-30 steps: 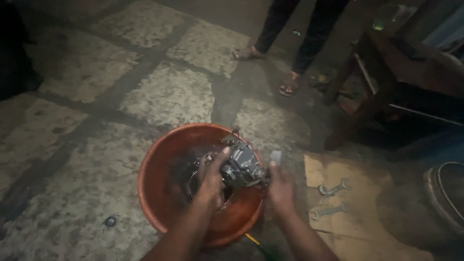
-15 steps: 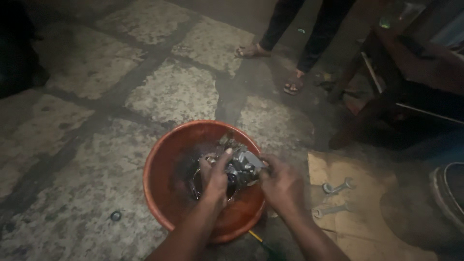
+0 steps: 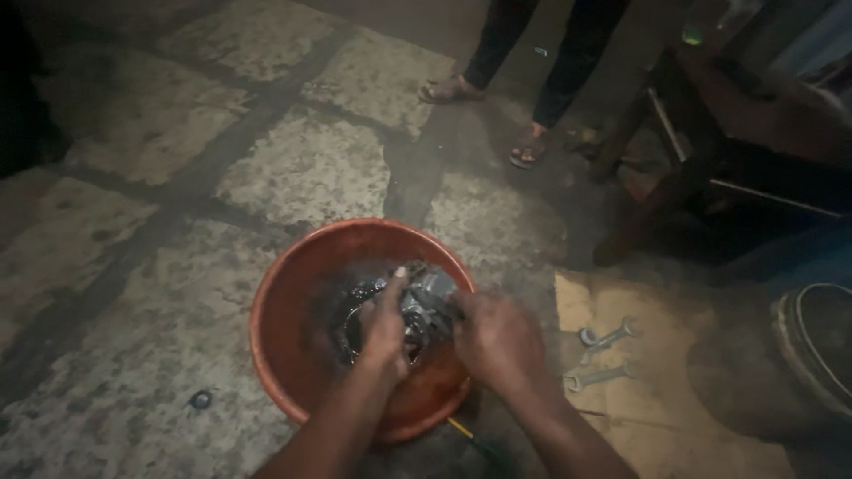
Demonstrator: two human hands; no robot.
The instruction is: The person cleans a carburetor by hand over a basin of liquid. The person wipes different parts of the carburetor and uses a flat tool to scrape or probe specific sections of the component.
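An orange plastic basin (image 3: 293, 293) stands on the stone floor with dark liquid in its bottom. A grey metal engine part (image 3: 428, 302) sits inside it, wet and oily. My left hand (image 3: 383, 326) grips the part's left side, fingers pointing up along it. My right hand (image 3: 497, 339) closes over the part's right side at the basin's rim. Most of the part is hidden under both hands.
Two spanners (image 3: 605, 335) lie on a sheet of cardboard (image 3: 657, 417) to the right. A tyre (image 3: 821, 346) sits at the far right. Another person's legs and sandalled feet (image 3: 531, 146) stand beyond the basin beside a wooden bench (image 3: 701, 133). A small round cap (image 3: 201, 400) lies left of the basin.
My right hand has moved from beside the basin onto the part's right side. The view has shifted slightly, and my left hand stays on the part.
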